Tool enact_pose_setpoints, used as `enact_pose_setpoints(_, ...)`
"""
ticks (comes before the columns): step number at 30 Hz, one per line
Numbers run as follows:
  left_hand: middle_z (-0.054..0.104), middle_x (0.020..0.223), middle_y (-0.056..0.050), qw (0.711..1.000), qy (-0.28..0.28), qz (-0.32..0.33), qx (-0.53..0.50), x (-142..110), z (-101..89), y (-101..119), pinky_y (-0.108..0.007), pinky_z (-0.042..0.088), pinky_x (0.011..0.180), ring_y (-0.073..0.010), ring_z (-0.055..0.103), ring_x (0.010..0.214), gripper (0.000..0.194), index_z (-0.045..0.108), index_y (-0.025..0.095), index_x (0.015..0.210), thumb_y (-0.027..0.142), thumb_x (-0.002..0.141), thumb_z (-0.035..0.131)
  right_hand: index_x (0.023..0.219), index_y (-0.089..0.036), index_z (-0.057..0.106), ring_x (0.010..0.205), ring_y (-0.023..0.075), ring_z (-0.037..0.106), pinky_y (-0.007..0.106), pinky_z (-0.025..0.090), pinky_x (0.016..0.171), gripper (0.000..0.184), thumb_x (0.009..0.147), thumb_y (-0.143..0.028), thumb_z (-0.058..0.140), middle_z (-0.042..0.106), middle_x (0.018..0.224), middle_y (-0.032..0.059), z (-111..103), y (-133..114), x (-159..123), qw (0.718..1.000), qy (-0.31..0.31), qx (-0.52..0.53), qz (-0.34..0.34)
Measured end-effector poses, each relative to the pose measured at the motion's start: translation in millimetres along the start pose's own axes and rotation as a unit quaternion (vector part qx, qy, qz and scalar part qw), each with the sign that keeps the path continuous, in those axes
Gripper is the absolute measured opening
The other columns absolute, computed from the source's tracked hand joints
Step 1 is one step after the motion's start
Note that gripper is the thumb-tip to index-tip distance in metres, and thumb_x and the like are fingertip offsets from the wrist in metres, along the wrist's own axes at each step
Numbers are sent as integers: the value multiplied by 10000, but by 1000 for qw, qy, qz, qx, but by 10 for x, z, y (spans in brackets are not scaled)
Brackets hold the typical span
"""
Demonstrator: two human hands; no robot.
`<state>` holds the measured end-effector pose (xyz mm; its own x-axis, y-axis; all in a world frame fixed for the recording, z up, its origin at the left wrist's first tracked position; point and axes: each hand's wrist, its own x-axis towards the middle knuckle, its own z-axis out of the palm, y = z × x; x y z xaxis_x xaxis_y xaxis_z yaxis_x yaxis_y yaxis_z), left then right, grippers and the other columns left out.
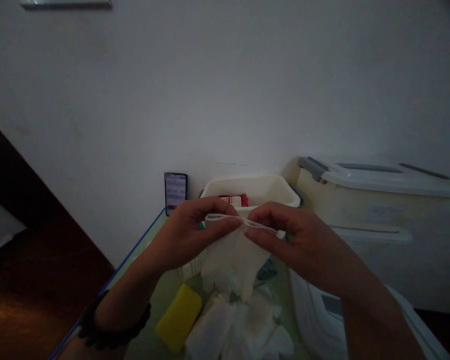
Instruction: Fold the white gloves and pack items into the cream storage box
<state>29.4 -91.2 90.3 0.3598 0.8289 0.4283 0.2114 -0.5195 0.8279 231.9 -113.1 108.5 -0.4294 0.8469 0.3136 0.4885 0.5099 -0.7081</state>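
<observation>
My left hand [195, 225] and my right hand [285, 227] meet in the middle of the head view. Both pinch the upper edge of a white glove [234, 255], thumbs in front and fingers behind. The folded opening forms a thin double rim between my fingertips, while the finger-like lobes hang down. Just below lies a loose pile of white gloves [243, 325], soft and crumpled. A yellow sponge-like block [180, 317] rests to the left of the pile. Behind my hands stands an open white bin [262, 185] containing a red and white packet [236, 200].
A phone [176, 194] leans upright against the wall at the back left. On the right are a lidded storage box [360, 200] and a white lid [311, 305] with a grey part. A dark teal item [267, 269] is partly hidden behind the glove. The green tabletop [146, 310] has a blue edge.
</observation>
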Motion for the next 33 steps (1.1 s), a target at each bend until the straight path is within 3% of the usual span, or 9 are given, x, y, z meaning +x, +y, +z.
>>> enact_pose_setpoints(4,648,753,4,999,5,-6,-46,27,13,-8,-180,447,581,-88,558,648,130,672,159,798,276,765,719,836,-233,657,661,88,546,208,408,579,191,927,-327,518,653,767,-40,17,7,29,999,31,-19,-30)
enact_pose_setpoints(9,641,717,16,978,-5,-71,-194,74,55,-39,-167,464,554,-75,577,614,161,607,145,770,250,753,729,849,-218,649,660,87,539,200,413,564,161,901,-343,562,624,743,-33,63,58,57,995,89,33,-27)
enact_pose_setpoints(13,601,668,44,967,2,-19,-256,167,27,-41,-143,451,517,-54,551,558,158,577,165,799,280,798,686,859,-216,595,652,91,542,207,443,559,149,888,-362,579,587,751,-35,110,94,70,986,118,120,-13)
enact_pose_setpoints(17,577,647,53,980,7,12,-197,247,-38,50,-138,438,478,-53,540,521,130,553,172,790,208,790,677,885,-215,591,702,88,557,202,466,618,139,886,-354,588,598,802,-28,153,103,79,978,133,158,-8)
enact_pose_setpoints(20,561,639,56,986,11,20,-165,275,-54,89,-131,409,437,-52,523,498,131,538,180,798,220,797,663,863,-214,583,617,75,506,182,417,522,158,887,-370,580,570,731,-38,168,110,87,974,138,178,12)
enact_pose_setpoints(24,543,620,73,985,-54,-20,-163,304,-21,50,-132,373,399,-53,481,463,187,478,209,830,244,792,658,840,-216,584,527,70,468,179,375,448,156,874,-368,589,561,659,-45,172,128,100,969,128,205,56)
enact_pose_setpoints(27,511,636,66,990,-89,-31,-104,327,20,16,-135,343,407,-52,452,492,238,462,202,802,288,769,681,844,-218,594,497,78,471,187,370,421,149,852,-366,611,568,635,-43,174,150,107,964,129,216,88)
enact_pose_setpoints(33,482,650,56,999,-28,12,-41,376,71,-6,-151,330,444,-59,445,538,210,448,189,763,257,773,646,845,-212,599,554,97,534,199,419,460,133,810,-325,661,601,654,-33,163,196,72,958,166,212,99)
